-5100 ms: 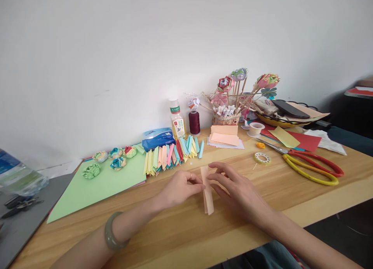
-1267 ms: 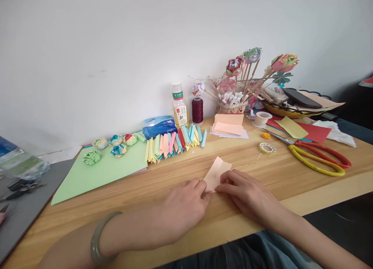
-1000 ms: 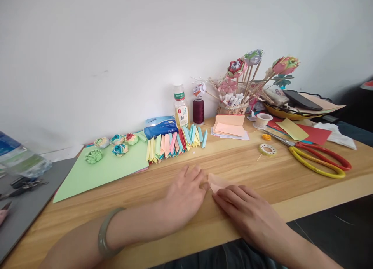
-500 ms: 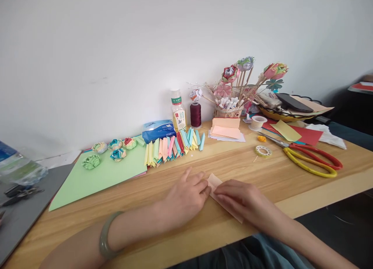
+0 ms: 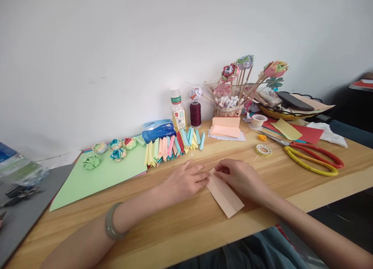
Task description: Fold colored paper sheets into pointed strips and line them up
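One peach paper strip [image 5: 225, 192], folded lengthwise with a crease along it, lies flat on the wooden table [image 5: 180, 226] at lower centre of the frame, slanting toward the near edge. Both hands meet at its far end: left hand [image 5: 185, 180] loosely curled, fingertips pressing the strip's corner; right hand [image 5: 239, 176] curled, fingers pinching the same end. Behind, centre frame: row of folded coloured strips [image 5: 173, 146]; green sheet [image 5: 101, 175] at left; scissors [image 5: 309, 158] at right, well apart.

I noted both forearms were bare, without sleeves. The left wrist carried one smooth grey-green bangle [image 5: 112, 226]. Both hands wore no gloves. Blue-grey fabric [image 5: 256, 249] covered the lap.
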Demonstrator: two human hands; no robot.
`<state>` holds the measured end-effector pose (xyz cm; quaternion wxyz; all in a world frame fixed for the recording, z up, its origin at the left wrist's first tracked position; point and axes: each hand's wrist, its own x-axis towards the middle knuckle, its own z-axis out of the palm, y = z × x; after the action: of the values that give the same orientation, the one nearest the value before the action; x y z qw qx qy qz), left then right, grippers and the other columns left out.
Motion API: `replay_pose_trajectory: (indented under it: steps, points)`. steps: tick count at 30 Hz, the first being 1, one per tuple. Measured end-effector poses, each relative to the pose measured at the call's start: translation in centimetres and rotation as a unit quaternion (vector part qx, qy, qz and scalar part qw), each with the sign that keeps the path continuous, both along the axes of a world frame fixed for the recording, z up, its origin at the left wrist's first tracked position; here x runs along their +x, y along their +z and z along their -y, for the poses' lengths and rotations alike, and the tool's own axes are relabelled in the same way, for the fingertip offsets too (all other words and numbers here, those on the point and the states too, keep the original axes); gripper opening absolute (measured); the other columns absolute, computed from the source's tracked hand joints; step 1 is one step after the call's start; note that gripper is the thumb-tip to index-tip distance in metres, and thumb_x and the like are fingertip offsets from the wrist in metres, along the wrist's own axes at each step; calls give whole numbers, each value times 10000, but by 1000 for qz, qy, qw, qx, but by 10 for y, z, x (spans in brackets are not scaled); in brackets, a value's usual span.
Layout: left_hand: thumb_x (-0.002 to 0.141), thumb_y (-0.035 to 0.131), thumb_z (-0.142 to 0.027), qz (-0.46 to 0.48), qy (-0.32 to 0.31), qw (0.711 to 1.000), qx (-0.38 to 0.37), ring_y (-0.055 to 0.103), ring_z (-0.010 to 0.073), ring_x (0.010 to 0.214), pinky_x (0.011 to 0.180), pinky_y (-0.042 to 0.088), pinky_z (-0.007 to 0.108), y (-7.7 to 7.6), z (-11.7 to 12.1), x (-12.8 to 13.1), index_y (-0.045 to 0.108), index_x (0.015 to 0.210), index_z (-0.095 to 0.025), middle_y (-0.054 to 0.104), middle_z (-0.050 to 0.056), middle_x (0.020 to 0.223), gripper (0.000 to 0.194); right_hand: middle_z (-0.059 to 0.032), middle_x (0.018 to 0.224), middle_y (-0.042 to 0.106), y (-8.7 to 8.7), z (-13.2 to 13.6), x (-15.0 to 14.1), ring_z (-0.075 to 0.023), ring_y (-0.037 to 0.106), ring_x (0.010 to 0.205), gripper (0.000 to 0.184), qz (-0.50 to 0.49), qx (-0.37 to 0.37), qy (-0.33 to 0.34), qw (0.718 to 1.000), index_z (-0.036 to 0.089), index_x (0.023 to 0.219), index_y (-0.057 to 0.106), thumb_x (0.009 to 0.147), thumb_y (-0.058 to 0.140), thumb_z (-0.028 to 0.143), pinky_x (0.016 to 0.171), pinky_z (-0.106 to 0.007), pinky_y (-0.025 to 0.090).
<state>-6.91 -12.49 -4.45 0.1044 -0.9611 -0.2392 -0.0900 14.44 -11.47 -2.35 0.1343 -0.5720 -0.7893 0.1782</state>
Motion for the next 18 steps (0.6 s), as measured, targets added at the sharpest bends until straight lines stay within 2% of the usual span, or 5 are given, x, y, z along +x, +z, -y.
replay_pose_trajectory:
  steps: [4, 8, 11, 14, 18]
  points:
    - [986, 314, -171, 8, -7, 1000, 16, 468, 235, 1218, 1052, 301, 513, -6, -2, -3, 572, 1178, -196, 609, 0, 1224, 323, -33, 766, 688, -5, 1, 0, -178, 605, 672, 178, 4, 7, -7, 1000, 201, 796, 662, 818, 489, 236, 527, -248, 331]
    - [969, 377, -172, -7, -23, 999, 24, 447, 242, 1243, 1058, 287, 523, -2, -5, -5, 551, 1203, -207, 603, 8, 1231, 294, -28, 791, 667, -11, 3, 0, -168, 597, 696, 166, 2, 30, 20, 999, 197, 801, 644, 835, 481, 192, 555, -247, 355]
    - [963, 401, -165, 0, -32, 998, 61, 455, 238, 1236, 1084, 222, 553, 0, -5, -5, 560, 1179, -195, 625, 13, 1198, 270, -51, 834, 638, -16, 6, 4, -184, 585, 759, 179, 37, 101, 104, 989, 176, 827, 639, 859, 470, 127, 605, -265, 383]
    - [963, 401, -147, 15, -40, 994, 104, 484, 226, 1204, 1098, 161, 573, -2, -4, -3, 572, 1150, -173, 647, 17, 1157, 255, -61, 796, 616, -22, 8, 9, -200, 575, 751, 163, 81, 188, 182, 962, 149, 864, 636, 868, 483, 94, 599, -280, 407]
    - [961, 401, -131, 16, -45, 991, 124, 497, 215, 1183, 1088, 190, 568, -4, -2, -4, 553, 1174, -166, 648, 30, 1146, 264, -66, 818, 610, -25, 9, 13, -200, 564, 750, 158, 86, 236, 233, 939, 138, 936, 633, 864, 504, 83, 609, -288, 441]
